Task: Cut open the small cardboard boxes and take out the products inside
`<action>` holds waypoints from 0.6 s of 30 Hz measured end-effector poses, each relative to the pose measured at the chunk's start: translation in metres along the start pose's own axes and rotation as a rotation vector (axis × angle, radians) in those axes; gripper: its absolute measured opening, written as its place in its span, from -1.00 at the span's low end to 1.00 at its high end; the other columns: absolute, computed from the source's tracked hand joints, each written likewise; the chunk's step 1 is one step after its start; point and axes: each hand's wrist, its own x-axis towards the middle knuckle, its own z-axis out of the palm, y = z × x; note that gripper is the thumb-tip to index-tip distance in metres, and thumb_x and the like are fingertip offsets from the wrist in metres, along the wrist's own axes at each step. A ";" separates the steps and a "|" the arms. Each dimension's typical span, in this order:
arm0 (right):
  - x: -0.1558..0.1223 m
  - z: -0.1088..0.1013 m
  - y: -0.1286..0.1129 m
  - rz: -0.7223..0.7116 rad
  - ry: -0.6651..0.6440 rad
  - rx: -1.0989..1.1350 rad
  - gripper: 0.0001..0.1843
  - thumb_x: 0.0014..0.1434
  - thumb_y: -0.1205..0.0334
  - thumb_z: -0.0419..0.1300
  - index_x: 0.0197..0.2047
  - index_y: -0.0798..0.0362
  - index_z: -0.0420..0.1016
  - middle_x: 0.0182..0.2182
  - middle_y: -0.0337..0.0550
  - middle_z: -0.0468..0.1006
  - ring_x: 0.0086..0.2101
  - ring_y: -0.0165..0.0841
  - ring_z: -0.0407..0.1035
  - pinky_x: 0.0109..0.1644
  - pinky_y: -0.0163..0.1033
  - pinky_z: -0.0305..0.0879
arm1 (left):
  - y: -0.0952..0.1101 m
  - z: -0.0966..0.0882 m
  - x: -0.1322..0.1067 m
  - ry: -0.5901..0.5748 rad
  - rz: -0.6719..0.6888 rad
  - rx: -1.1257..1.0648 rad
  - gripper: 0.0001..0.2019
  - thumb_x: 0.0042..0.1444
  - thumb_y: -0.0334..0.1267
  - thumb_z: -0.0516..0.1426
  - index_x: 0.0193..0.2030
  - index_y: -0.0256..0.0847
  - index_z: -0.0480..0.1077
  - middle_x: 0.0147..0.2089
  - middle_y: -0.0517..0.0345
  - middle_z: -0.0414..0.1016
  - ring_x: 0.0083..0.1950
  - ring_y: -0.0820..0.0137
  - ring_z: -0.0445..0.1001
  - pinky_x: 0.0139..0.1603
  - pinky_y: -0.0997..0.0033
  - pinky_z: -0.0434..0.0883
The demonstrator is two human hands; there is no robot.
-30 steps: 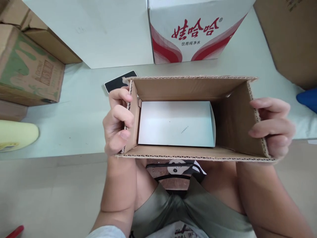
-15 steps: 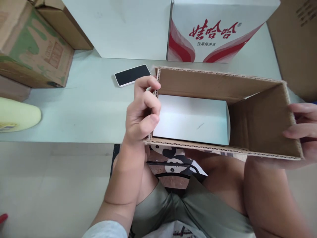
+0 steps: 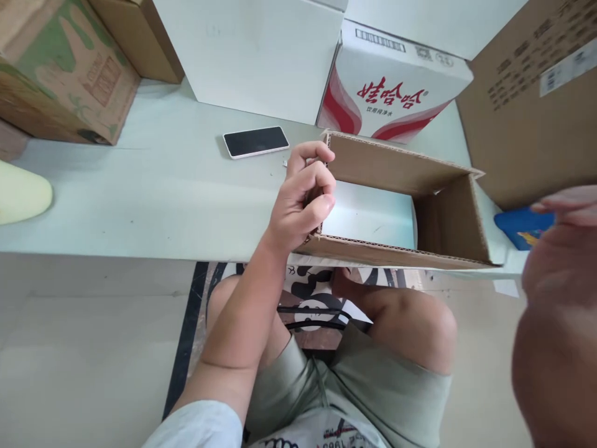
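Surface: pale green-white desk (image 3: 186, 199), pale tiled floor (image 3: 102, 336) in front of it. Landmark is the open carton (image 3: 396, 163), at the desk's front edge. Behind it: white-and-red carton (image 3: 392, 93). Behind and to its left: big plain white box (image 3: 256, 56). Left of it: phone (image 3: 256, 142) lying flat, dark side up; further left, brown carton with green print (image 3: 88, 74) and a pale yellow object (image 3: 21, 193), cut off by the frame. Right of it: large brown carton (image 3: 527, 124) and a blue item (image 3: 522, 227).

Open carton: plain brown cardboard, long and narrow, top open, corrugated edges exposed and a bit ragged. Inside, toward its left end: a smooth white box (image 3: 373, 214) shading to light blue at the right, small faint print on top. Right end of the carton shows bare cardboard.

Left hand (image 3: 303, 196): fingers curled over the carton's left end wall, gripping it. Right hand (image 3: 564, 242): off the carton, to its right, blurred; can't tell how wide the fingers are.

Vs half a second ago: right hand was on the right end wall, now clear of it. Left grip unchanged. White box still at the left end.
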 end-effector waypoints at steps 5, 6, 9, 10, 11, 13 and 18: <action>0.061 0.025 -0.049 -0.155 -0.868 -0.534 -0.79 0.30 0.17 0.14 -0.22 -0.08 0.63 -0.38 -0.14 0.65 -0.45 -0.30 0.41 -0.29 -0.10 0.29 | -0.002 0.002 0.002 0.019 0.006 -0.063 -0.56 0.30 0.23 0.18 -0.36 -0.10 0.39 -0.02 0.00 0.41 -0.01 0.14 0.51 -0.10 0.08 0.53; 0.071 0.035 -0.050 -0.125 -0.980 -0.733 -0.77 0.31 0.20 0.12 -0.25 -0.04 0.62 -0.39 -0.09 0.64 -0.45 -0.27 0.41 -0.33 -0.11 0.26 | -0.002 0.002 0.002 0.021 -0.001 -0.066 -0.54 0.29 0.24 0.19 -0.38 -0.11 0.37 -0.03 0.00 0.41 0.00 0.13 0.51 -0.07 0.06 0.53; 0.086 0.059 -0.043 -0.113 -1.163 -1.091 -0.69 0.34 0.23 0.09 -0.35 0.08 0.60 -0.33 0.12 0.64 -0.40 -0.19 0.48 -0.34 -0.12 0.25 | 0.000 0.000 0.001 0.000 -0.026 -0.060 -0.51 0.28 0.27 0.18 -0.40 -0.12 0.32 -0.06 -0.02 0.41 0.07 0.07 0.50 0.07 0.00 0.50; 0.086 0.063 -0.040 -0.122 -1.197 -1.118 -0.68 0.34 0.23 0.10 -0.38 0.10 0.60 -0.31 0.17 0.65 -0.37 -0.16 0.51 -0.32 -0.11 0.28 | 0.001 0.000 0.001 -0.008 -0.029 -0.055 -0.50 0.29 0.27 0.17 -0.40 -0.12 0.32 -0.05 -0.02 0.41 0.09 0.06 0.50 0.10 -0.02 0.48; 0.085 0.065 -0.037 -0.124 -1.214 -1.117 -0.68 0.33 0.23 0.12 -0.40 0.11 0.59 -0.28 0.19 0.66 -0.33 -0.13 0.54 -0.31 -0.10 0.32 | 0.002 0.000 0.000 -0.013 -0.032 -0.049 -0.50 0.30 0.27 0.16 -0.40 -0.12 0.31 -0.04 -0.03 0.41 0.10 0.05 0.49 0.13 -0.03 0.47; 0.080 0.065 -0.035 -0.100 -1.208 -1.095 -0.71 0.31 0.21 0.17 -0.42 0.10 0.58 -0.27 0.21 0.67 -0.27 -0.05 0.58 -0.27 -0.04 0.39 | 0.003 0.000 -0.001 -0.020 -0.034 -0.032 -0.50 0.31 0.28 0.14 -0.39 -0.12 0.31 -0.01 -0.04 0.42 0.10 0.06 0.48 0.15 -0.04 0.46; 0.072 0.061 -0.038 -0.036 -1.185 -1.107 -0.72 0.29 0.27 0.13 -0.38 0.10 0.61 -0.20 0.25 0.69 -0.17 0.03 0.60 -0.23 0.02 0.44 | 0.007 0.002 -0.001 -0.018 -0.037 -0.015 -0.51 0.36 0.25 0.08 -0.37 -0.12 0.31 0.03 -0.05 0.43 0.05 0.10 0.48 0.12 -0.04 0.47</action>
